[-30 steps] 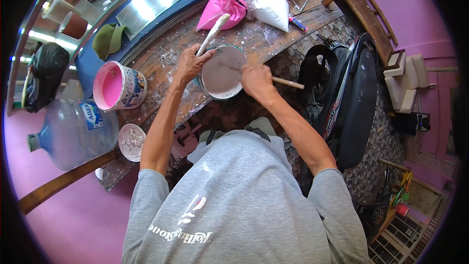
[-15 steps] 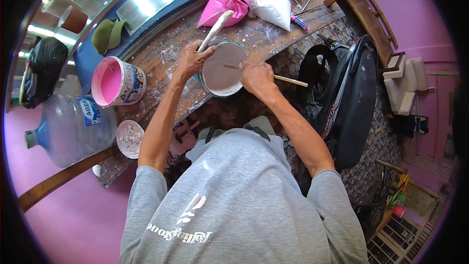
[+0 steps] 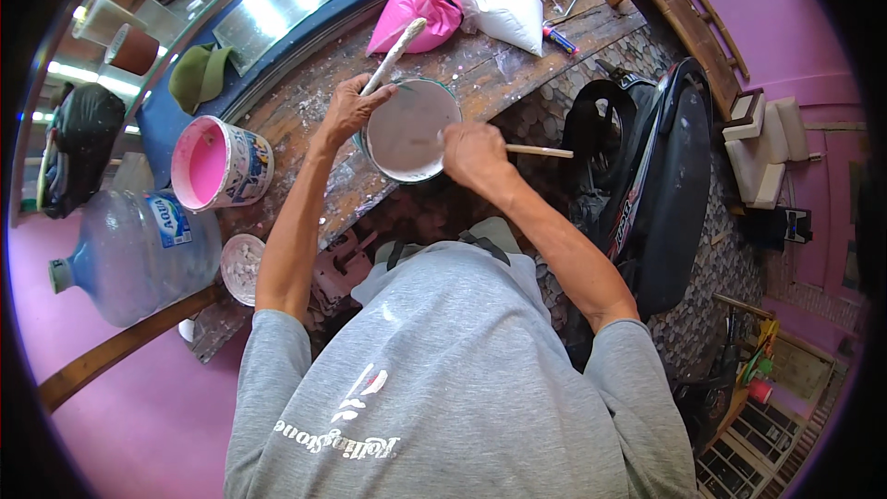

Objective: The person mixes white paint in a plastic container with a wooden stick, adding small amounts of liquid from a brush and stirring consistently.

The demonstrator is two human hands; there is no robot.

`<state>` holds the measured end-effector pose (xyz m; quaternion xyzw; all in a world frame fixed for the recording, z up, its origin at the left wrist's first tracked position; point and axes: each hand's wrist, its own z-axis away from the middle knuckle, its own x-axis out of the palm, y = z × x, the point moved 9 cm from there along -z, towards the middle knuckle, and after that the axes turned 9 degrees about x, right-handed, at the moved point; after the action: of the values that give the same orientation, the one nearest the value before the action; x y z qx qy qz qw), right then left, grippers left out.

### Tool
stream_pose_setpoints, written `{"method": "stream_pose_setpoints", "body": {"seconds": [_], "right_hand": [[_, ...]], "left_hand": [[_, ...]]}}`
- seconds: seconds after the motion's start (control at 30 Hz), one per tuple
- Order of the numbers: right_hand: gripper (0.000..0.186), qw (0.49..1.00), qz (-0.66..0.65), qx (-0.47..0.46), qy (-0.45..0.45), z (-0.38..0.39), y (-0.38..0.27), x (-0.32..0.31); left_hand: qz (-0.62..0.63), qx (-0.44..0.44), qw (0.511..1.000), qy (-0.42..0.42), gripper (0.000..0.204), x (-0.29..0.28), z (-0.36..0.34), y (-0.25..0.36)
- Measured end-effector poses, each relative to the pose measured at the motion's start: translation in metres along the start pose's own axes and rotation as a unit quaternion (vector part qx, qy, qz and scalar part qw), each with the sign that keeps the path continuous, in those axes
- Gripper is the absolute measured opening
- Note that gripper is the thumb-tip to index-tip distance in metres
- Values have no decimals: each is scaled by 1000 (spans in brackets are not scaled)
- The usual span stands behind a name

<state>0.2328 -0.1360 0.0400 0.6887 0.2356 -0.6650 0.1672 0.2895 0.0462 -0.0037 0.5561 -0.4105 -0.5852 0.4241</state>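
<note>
My left hand [image 3: 349, 111] is closed around a thick stick [image 3: 399, 53] coated in whitish paint, held at the far left rim of a bucket [image 3: 407, 177]. Smooth grey-mauve paint [image 3: 411, 115] fills this bucket, which stands at the table's near edge. Over its right side, my right hand [image 3: 476, 152] grips a thin wooden stick [image 3: 540, 151]. One end sticks out to the right past my fist; the other reaches the paint, where its tip is hard to make out.
A bucket of pink paint [image 3: 208, 166], a small crusted tub [image 3: 242, 268] and a large water bottle [image 3: 139, 254] are on the left. Tied pink [image 3: 416, 14] and white bags [image 3: 504, 7] sit behind on the wooden table [image 3: 305, 111]. A motorbike [image 3: 661, 194] stands close by on the right.
The thin wooden stick has swung to lie more level, and its dipped end has shifted nearer to me in the paint. My left hand keeps its hold; the whole view has shifted slightly.
</note>
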Motion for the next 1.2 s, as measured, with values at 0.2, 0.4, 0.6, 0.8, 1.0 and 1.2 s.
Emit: {"method": "stream_pose_setpoints", "body": {"seconds": [0.2, 0.4, 0.6, 0.8, 1.0, 1.2], "right_hand": [[16, 997, 2, -44, -60, 6, -32, 6], [19, 1000, 21, 4, -17, -3, -15, -4], [18, 998, 16, 51, 26, -18, 2, -10], [16, 999, -23, -22, 31, -17, -28, -2], [17, 997, -71, -15, -10, -13, -37, 13], [18, 996, -51, 67, 34, -26, -22, -11]], "left_hand": [[17, 2, 1000, -14, 31, 0, -3, 1], [-12, 8, 1000, -10, 32, 1, -7, 3], [-38, 19, 999, -22, 28, 3, -6, 8], [15, 18, 1000, -2, 28, -3, -5, 4], [8, 21, 1000, -9, 27, -8, -7, -6], [6, 20, 1000, -2, 28, -10, -4, -8]]}}
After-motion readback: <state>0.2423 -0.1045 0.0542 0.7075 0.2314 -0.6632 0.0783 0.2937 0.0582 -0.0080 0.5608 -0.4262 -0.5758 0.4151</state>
